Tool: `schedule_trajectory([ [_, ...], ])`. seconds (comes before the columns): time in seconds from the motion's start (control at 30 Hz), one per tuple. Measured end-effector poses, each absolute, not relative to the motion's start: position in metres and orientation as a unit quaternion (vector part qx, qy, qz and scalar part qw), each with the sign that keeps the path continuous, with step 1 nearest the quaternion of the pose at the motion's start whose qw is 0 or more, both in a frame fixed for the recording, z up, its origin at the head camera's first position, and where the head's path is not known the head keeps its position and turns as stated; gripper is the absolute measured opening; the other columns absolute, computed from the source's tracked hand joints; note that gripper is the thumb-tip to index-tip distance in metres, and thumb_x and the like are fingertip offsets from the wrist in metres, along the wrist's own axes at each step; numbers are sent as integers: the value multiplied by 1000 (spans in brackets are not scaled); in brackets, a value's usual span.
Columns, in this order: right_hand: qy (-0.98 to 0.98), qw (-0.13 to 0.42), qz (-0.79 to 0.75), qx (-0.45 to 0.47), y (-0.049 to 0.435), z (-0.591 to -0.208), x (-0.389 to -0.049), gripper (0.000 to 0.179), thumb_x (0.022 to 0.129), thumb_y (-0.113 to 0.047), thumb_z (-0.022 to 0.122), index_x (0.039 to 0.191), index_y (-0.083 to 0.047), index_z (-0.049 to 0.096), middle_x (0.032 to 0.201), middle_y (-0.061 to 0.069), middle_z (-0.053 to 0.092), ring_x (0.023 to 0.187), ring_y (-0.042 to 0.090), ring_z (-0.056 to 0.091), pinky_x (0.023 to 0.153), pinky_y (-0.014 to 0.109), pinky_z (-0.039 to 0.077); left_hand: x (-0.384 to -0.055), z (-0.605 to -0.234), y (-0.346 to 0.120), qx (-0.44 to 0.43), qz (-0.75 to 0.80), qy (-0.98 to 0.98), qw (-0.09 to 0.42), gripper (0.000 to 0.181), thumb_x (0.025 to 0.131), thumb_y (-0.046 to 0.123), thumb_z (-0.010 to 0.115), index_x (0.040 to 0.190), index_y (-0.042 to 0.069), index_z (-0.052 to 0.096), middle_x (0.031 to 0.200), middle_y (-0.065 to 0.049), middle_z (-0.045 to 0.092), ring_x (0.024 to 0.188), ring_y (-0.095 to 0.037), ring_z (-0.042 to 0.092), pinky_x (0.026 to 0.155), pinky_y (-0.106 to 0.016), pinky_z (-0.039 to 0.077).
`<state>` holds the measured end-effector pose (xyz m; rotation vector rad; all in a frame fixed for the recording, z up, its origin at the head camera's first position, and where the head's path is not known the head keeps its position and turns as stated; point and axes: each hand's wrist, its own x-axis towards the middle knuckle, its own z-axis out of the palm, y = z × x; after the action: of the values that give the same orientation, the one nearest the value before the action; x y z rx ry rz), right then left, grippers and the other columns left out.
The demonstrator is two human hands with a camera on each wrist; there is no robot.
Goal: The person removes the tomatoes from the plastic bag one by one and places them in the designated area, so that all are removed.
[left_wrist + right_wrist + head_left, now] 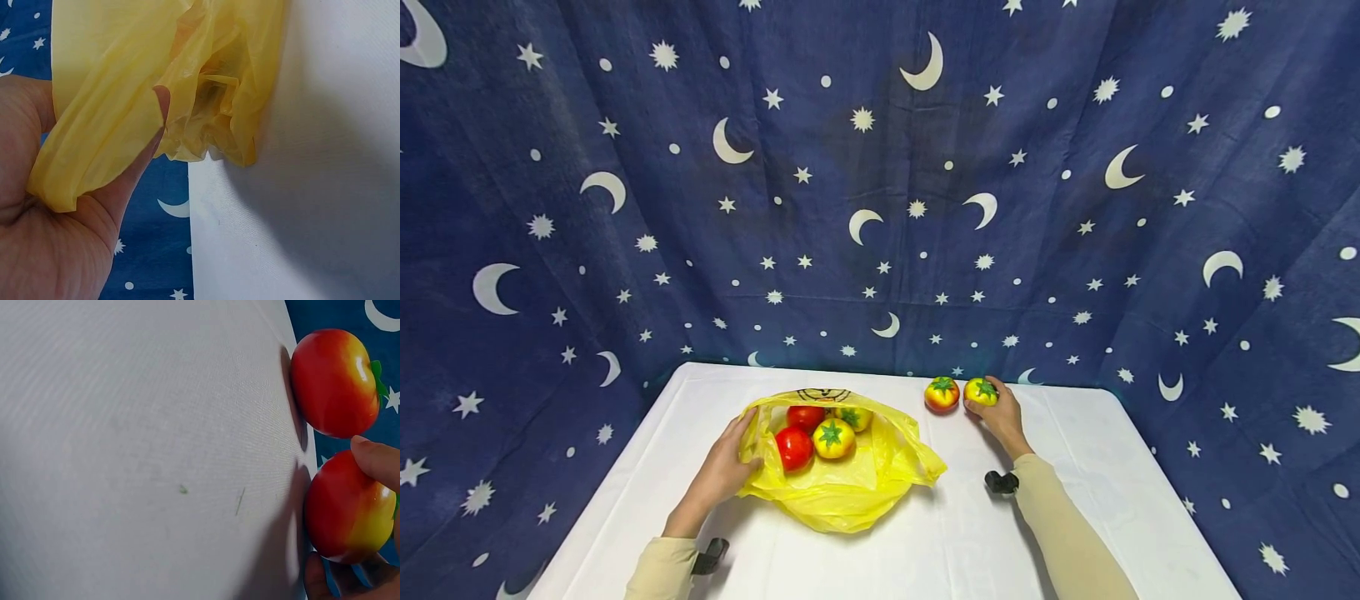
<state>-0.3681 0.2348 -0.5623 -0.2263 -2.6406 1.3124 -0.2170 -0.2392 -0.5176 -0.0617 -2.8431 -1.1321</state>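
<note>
My left hand (721,468) holds the left edge of a yellow plastic bag (842,507), which lies with its mouth facing me. In the left wrist view a loose strip of the bag (106,125) passes between thumb and fingers. Inside sit several toy tomatoes, among them a red tomato (793,450) and a yellow tomato (834,438) with a painted green star. At the back right, my right hand (1006,421) grips a red-and-yellow tomato (347,512), thumb on one side and fingers on the other. A similar tomato (942,395) stands just left of it.
A white cloth covers the table (955,533). Behind and on both sides hangs a dark blue curtain (880,167) with moons and stars. A black wrist camera (1002,482) sits by the right sleeve, another black camera (711,556) by the left sleeve.
</note>
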Motion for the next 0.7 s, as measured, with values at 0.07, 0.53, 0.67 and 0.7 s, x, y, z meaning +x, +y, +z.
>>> schedule_trajectory([
  [0.07, -887, 98, 445, -72, 234, -562, -367, 76, 78, -24, 80, 142, -5, 45, 140, 28, 47, 128, 44, 45, 114, 58, 33, -217, -518, -239, -18, -370, -928, 36, 86, 80, -1, 68, 155, 4, 25, 154, -24, 32, 139, -47, 36, 115, -61, 28],
  [0.53, -896, 50, 437, -62, 238, -555, -368, 87, 78, -23, 82, 149, -7, 34, 145, 30, 41, 133, 46, 42, 117, 57, 30, -218, -518, -239, -25, -369, -928, 46, 86, 79, 0, 70, 154, 3, 27, 153, -25, 34, 137, -48, 37, 113, -62, 29],
  [0.67, -894, 50, 442, -59, 241, -549, -365, 86, 79, -22, 81, 150, -8, 33, 147, 28, 40, 136, 45, 40, 117, 57, 30, -218, -517, -239, -17, -371, -928, 37, 87, 80, 0, 70, 154, 3, 26, 153, -24, 32, 137, -48, 37, 113, -62, 30],
  [0.7, -895, 50, 440, -58, 242, -548, -364, 86, 80, -22, 80, 151, -8, 33, 148, 27, 39, 136, 45, 39, 117, 57, 30, -217, -517, -239, -15, -371, -928, 33, 87, 80, 0, 70, 154, 3, 26, 154, -24, 32, 137, -48, 37, 113, -62, 30],
])
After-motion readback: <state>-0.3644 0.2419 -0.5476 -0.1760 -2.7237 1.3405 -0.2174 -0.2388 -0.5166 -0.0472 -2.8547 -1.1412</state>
